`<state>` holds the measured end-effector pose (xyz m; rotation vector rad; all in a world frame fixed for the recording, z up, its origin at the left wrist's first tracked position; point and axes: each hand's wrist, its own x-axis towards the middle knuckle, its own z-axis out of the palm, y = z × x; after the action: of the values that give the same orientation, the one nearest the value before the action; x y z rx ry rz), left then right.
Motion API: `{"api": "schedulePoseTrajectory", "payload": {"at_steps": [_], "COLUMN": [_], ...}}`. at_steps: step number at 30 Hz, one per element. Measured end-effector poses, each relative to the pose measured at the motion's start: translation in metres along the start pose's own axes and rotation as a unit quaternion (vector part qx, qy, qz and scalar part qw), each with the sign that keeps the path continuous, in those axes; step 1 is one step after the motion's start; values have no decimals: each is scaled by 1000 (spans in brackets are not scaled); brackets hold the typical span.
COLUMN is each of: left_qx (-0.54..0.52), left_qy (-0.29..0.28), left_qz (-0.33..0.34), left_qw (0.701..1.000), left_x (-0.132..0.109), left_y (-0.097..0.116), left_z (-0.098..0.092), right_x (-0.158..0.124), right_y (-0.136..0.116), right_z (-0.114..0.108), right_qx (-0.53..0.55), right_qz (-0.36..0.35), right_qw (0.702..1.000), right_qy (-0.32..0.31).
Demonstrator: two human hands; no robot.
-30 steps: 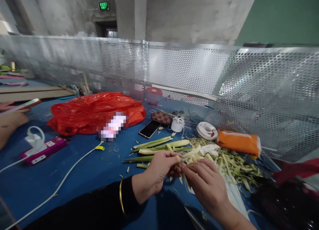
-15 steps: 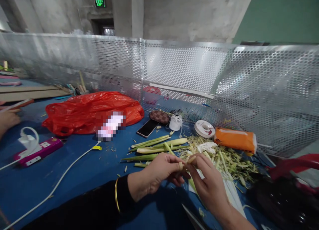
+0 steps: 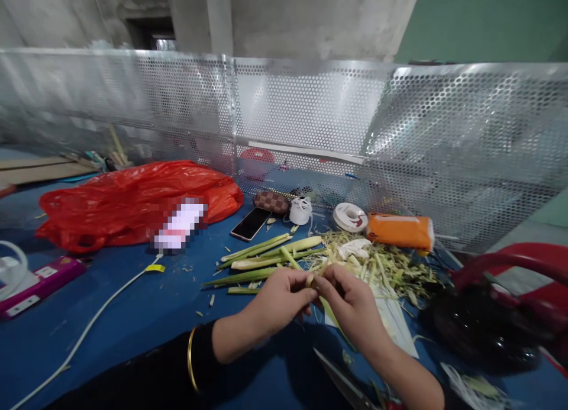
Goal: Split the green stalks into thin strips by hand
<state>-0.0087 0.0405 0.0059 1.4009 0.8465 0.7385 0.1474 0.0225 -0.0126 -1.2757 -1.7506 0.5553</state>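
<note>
My left hand (image 3: 279, 297) is closed in a pinch on a small, pale strip of plant stalk (image 3: 310, 281), which looks folded or curled. From the right, my right hand (image 3: 352, 306) pinches at the same strip, its fingertips touching those of the left. My fingers cover most of the strip. Beyond my left hand lie several green and pale stalks (image 3: 266, 255). A heap of shredded plant fibres (image 3: 394, 274) spreads past my right hand, partly over a white sheet (image 3: 397, 321). Scissors (image 3: 339, 377) lie below my hands with their blades showing.
A red plastic bag (image 3: 133, 191), a lit phone (image 3: 180, 226), a dark phone (image 3: 251, 223) and a ribbon spool (image 3: 350, 218) lie across the blue table. An orange packet (image 3: 399, 232) sits before the perforated metal screen (image 3: 306, 108). A dark, shiny object (image 3: 483, 327) stands at right.
The view has turned rightward, so the table things sit further left. My right fingers have closed in on the strip, against my left fingertips. Another person's hand at the left edge has gone from view.
</note>
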Motion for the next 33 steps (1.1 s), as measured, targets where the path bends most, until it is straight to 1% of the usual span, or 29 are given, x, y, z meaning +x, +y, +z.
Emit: {"api": "schedulePoseTrajectory", "payload": {"at_steps": [4,6,10,13,15,17,19,22,24,28,33], "left_qx": [43,32,-30,-50,-51,-53,-59,-74,-82,-85,-59], "left_qy": [28,44,84,113,126,128,124,119,125,129,119], "left_qz": [44,31,-25,-30,-33,-34,-32,-38,-48,-50,-52], "left_qw": [998,998,996,992,990,990,990,989,988,987,990], "left_x": [1,0,0,2,3,3,3,3,3,2,3], "left_y": [-4,-2,4,6,7,9,12,17,19,19,17], "left_z": [0,1,3,1,-2,-5,-7,-8,-8,-11,-14], "right_x": [1,2,4,6,7,7,7,7,7,9,9], "right_y": [-3,-3,-3,-6,-10,-16,-23,-30,-30,-29,-32], "right_z": [2,2,4,2,-3,-11,-22,-38,-45,-49,-55], "right_qx": [58,74,125,181,206,193,150,112,95,102,93], "right_qz": [31,40,62,92,105,86,36,-21,-44,-51,-55], "right_qw": [998,996,990,979,972,974,979,970,962,951,949], "right_qy": [1,7,4,-10,-36,-78,-136,-216,-251,-286,-297]}}
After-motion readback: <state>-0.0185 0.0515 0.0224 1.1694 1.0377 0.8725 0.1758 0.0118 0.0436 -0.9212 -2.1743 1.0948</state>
